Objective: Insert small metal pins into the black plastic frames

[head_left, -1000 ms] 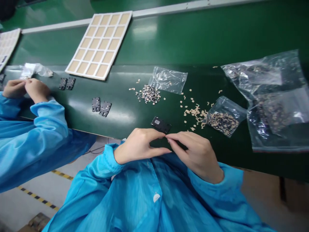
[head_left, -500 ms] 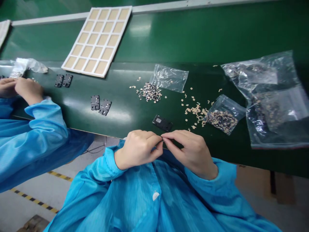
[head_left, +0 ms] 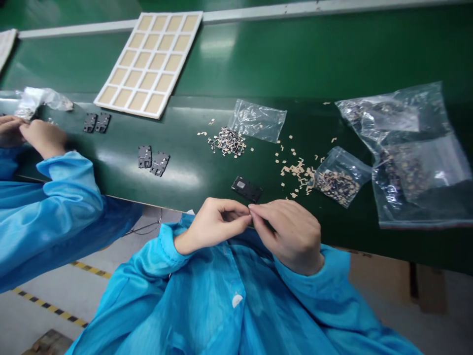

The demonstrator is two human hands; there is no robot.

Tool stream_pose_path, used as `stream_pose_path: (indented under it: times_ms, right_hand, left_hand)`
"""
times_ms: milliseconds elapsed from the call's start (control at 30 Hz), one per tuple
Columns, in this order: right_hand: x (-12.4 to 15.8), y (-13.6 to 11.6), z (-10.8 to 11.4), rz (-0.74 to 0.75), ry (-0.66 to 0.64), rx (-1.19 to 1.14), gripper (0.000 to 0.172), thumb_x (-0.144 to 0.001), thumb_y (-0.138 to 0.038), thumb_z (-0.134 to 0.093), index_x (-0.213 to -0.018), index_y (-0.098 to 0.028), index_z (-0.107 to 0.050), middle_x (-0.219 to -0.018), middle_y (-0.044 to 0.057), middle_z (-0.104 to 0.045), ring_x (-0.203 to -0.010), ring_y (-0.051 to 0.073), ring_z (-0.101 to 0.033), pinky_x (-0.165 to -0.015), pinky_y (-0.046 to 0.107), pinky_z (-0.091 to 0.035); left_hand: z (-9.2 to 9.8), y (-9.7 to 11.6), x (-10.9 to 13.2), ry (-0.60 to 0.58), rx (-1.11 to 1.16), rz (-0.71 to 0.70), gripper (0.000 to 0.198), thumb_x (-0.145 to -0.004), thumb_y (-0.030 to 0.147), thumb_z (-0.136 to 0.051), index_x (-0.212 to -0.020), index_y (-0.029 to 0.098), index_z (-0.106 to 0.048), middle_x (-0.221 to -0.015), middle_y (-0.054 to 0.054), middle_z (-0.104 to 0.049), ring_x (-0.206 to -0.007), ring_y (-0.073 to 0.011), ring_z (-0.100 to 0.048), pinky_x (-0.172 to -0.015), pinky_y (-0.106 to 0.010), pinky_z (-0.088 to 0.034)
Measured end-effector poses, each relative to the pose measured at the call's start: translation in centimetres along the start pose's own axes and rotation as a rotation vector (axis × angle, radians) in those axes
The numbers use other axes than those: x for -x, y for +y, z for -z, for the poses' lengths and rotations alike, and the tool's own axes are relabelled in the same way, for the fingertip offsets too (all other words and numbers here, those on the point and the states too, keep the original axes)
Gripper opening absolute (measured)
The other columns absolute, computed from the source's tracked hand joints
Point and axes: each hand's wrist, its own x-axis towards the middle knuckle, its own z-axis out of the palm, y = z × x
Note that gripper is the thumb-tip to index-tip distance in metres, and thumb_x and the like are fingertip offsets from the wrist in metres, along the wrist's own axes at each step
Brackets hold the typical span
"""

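Observation:
My left hand (head_left: 218, 224) and my right hand (head_left: 290, 231) meet fingertip to fingertip at the table's front edge. Both are closed in a pinch, and whatever lies between the fingertips is too small and too covered to name. Just beyond them a black rectangular plastic part (head_left: 247, 189) with a pale square patch lies flat on the green table. Past it sits a heap of tiny dark and tan pieces (head_left: 228, 142). To the right, small tan pieces (head_left: 297, 170) are scattered beside a small clear bag (head_left: 340, 180) holding many more.
A flattened clear bag (head_left: 260, 121) lies behind the heap. Larger bags (head_left: 417, 167) rest at the right. Black parts lie in two pairs, one nearer (head_left: 154, 160) and one farther (head_left: 96, 123). A white-framed grid tray (head_left: 138, 69) stands behind. A co-worker's hands (head_left: 42, 135) work at left.
My left fingers have straightened somewhat, still pinched at the tips. My right hand has turned slightly and shifted a little left. The black part beyond them stays in place.

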Motion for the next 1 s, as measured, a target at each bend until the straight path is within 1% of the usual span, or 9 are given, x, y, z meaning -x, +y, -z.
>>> stream_pose_path:
  times_ms: [100, 200, 333, 500, 667, 767, 833, 900, 1000]
  right_hand:
    - [-0.2, -0.1, 0.2, 0.046, 0.010, 0.049, 0.009, -0.085, -0.007, -0.063, -0.085, -0.017, -0.063, -0.069, 0.003, -0.072, -0.060, 0.015, -0.065, -0.064, 0.029, -0.052]
    - [-0.2, 0.0, 0.5, 0.053, -0.014, 0.032, 0.009, -0.086, -0.007, -0.061, -0.086, -0.016, -0.063, -0.071, 0.004, -0.073, -0.062, 0.016, -0.066, -0.064, 0.030, -0.052]
    - [-0.2, 0.4, 1.0, -0.005, -0.092, -0.118, 0.010, -0.088, -0.008, -0.058, -0.087, -0.016, -0.064, -0.075, 0.005, -0.073, -0.066, 0.015, -0.068, -0.062, 0.028, -0.053]
    - [-0.2, 0.9, 1.4, -0.097, -0.157, -0.304, 0.010, -0.088, -0.009, -0.059, -0.088, -0.017, -0.064, -0.080, 0.005, -0.072, -0.073, 0.014, -0.069, -0.066, 0.026, -0.056]
    - [-0.2, 1.2, 1.6, -0.210, -0.203, -0.523, 0.013, -0.086, -0.007, -0.060, -0.083, -0.019, -0.064, -0.076, 0.002, -0.070, -0.070, 0.011, -0.067, -0.065, 0.021, -0.056]
    - [0.2, 1.5, 1.5, -0.299, -0.215, -0.623, 0.014, -0.086, -0.010, -0.058, -0.093, -0.019, -0.066, -0.081, 0.003, -0.072, -0.072, 0.012, -0.068, -0.067, 0.021, -0.057]
    - [0.5, 1.6, 1.5, -0.346, -0.210, -0.673, 0.020, -0.086, -0.018, -0.062, -0.105, -0.020, -0.065, -0.087, 0.004, -0.073, -0.076, 0.014, -0.070, -0.069, 0.024, -0.059]
    - [0.7, 1.6, 1.3, -0.367, -0.207, -0.700, 0.025, -0.083, -0.025, -0.068, -0.108, -0.020, -0.065, -0.089, 0.005, -0.074, -0.077, 0.016, -0.070, -0.070, 0.026, -0.060]
    - [0.7, 1.3, 1.0, -0.367, -0.165, -0.673, 0.006, -0.084, -0.018, -0.066, -0.089, -0.020, -0.068, -0.080, 0.003, -0.073, -0.071, 0.014, -0.069, -0.067, 0.025, -0.058]
  left_hand:
    - [-0.1, 0.0, -0.1, -0.013, 0.075, 0.031, 0.018, -0.078, 0.026, -0.062, -0.076, 0.011, -0.071, -0.069, -0.005, -0.073, -0.061, -0.0132, -0.067, -0.058, -0.021, -0.054]
    - [0.1, 0.4, -0.2, -0.029, 0.057, 0.044, 0.019, -0.077, 0.025, -0.059, -0.075, 0.010, -0.070, -0.067, -0.004, -0.071, -0.059, -0.0115, -0.063, -0.057, -0.019, -0.051]
    - [1.1, 0.9, -0.2, -0.057, -0.159, -0.061, 0.016, -0.075, 0.020, -0.055, -0.073, 0.012, -0.068, -0.064, -0.002, -0.067, -0.057, -0.0097, -0.058, -0.055, -0.018, -0.046]
    - [2.0, 1.6, 0.0, -0.125, -0.375, -0.214, 0.016, -0.073, 0.014, -0.050, -0.072, 0.013, -0.066, -0.065, -0.001, -0.065, -0.057, -0.0093, -0.057, -0.057, -0.018, -0.044]
    - [2.2, 1.8, 0.2, -0.193, -0.481, -0.247, 0.016, -0.074, 0.013, -0.049, -0.074, 0.014, -0.066, -0.066, -0.001, -0.066, -0.057, -0.0098, -0.058, -0.057, -0.019, -0.043]
    - [2.2, 1.6, 0.2, -0.158, -0.444, -0.204, 0.016, -0.074, 0.014, -0.049, -0.073, 0.014, -0.065, -0.063, 0.000, -0.064, -0.055, -0.0093, -0.057, -0.055, -0.018, -0.042]
    - [2.1, 1.3, 0.3, -0.127, -0.399, -0.181, 0.016, -0.075, 0.015, -0.050, -0.073, 0.014, -0.066, -0.062, 0.000, -0.064, -0.054, -0.0090, -0.056, -0.054, -0.018, -0.042]
    - [2.0, 1.1, 0.3, -0.109, -0.386, -0.175, 0.016, -0.075, 0.016, -0.050, -0.073, 0.014, -0.066, -0.062, 0.000, -0.064, -0.054, -0.0090, -0.057, -0.054, -0.018, -0.042]
    - [2.0, 1.0, 0.5, -0.115, -0.417, -0.174, 0.018, -0.075, 0.015, -0.050, -0.074, 0.014, -0.067, -0.064, -0.001, -0.067, -0.056, -0.0097, -0.059, -0.055, -0.019, -0.044]
